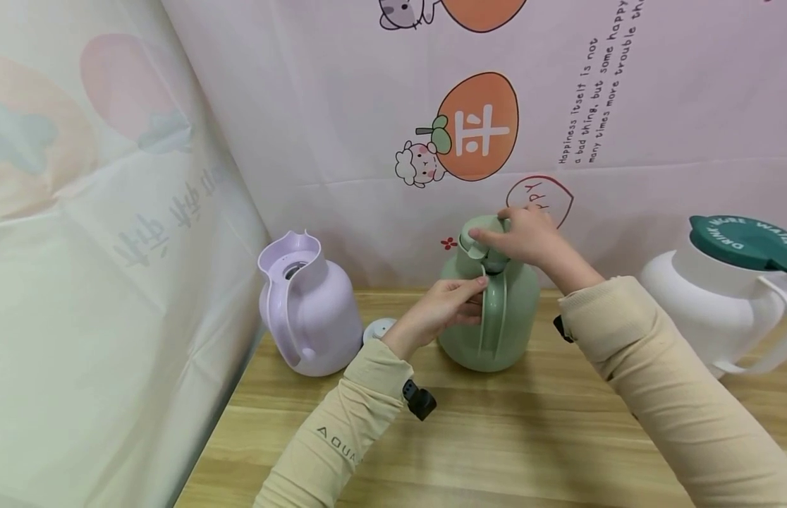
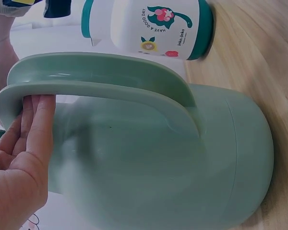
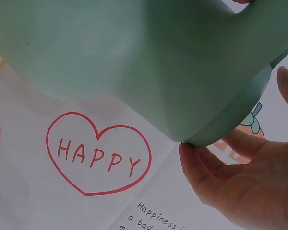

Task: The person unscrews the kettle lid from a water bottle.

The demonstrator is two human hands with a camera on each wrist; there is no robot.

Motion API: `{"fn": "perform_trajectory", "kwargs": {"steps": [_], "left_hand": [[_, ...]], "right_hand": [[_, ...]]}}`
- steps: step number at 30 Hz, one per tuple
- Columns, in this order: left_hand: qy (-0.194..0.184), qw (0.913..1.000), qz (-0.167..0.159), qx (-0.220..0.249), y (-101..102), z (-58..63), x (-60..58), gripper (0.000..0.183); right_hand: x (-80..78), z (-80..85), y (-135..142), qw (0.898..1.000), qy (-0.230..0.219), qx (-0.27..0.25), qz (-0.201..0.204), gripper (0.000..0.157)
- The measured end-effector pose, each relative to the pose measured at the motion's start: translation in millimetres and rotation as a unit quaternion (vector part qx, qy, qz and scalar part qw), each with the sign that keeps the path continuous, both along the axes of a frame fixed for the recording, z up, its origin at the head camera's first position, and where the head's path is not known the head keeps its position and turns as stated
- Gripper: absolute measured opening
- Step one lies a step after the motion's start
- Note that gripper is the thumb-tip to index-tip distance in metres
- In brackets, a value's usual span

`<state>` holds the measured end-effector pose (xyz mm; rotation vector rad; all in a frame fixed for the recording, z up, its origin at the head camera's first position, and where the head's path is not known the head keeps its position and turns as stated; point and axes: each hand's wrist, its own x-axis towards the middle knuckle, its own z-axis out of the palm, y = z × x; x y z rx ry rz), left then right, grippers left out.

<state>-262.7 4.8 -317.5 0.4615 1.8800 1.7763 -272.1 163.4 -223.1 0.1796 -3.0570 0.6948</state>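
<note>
Sage-green plastic thermos jug [image 1: 489, 317] stands upright on the wooden table [image 1: 495, 437], far centre, between the lilac jug [image 1: 307, 310] on the left and the white jug with the dark green lid [image 1: 730, 282] on the right. Left hand [image 1: 441, 307] grips its handle [image 2: 101, 81], fingers curled round. Right hand [image 1: 527, 236] pinches the green lid [image 1: 485, 236] at the top.

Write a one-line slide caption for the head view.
Left hand grips the handle of the sage-green plastic jug while right hand holds its lid.
</note>
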Motion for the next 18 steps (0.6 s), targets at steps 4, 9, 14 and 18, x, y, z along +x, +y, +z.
{"fn": "perform_trajectory", "kwargs": {"steps": [4,9,14,18], "left_hand": [[0.001,1.0,-0.001,-0.002,-0.3,0.7,0.0,0.045],[-0.001,1.0,0.003,-0.002,-0.2,1.3,0.5,0.045],[0.0,1.0,0.004,0.001,0.8,0.9,-0.5,0.045],[0.002,1.0,0.0,-0.003,0.6,0.3,-1.0,0.045]], "right_hand": [[-1.1,-1.0,-1.9,1.0,0.0,0.007,0.009,0.081],[-3.5,-0.8,-1.0,1.0,-0.005,0.003,0.028,0.078],[-4.1,0.4,0.7,0.999,-0.025,-0.014,0.042,0.077],[-3.6,-0.5,-1.1,0.999,-0.023,-0.006,0.037,0.08]]}}
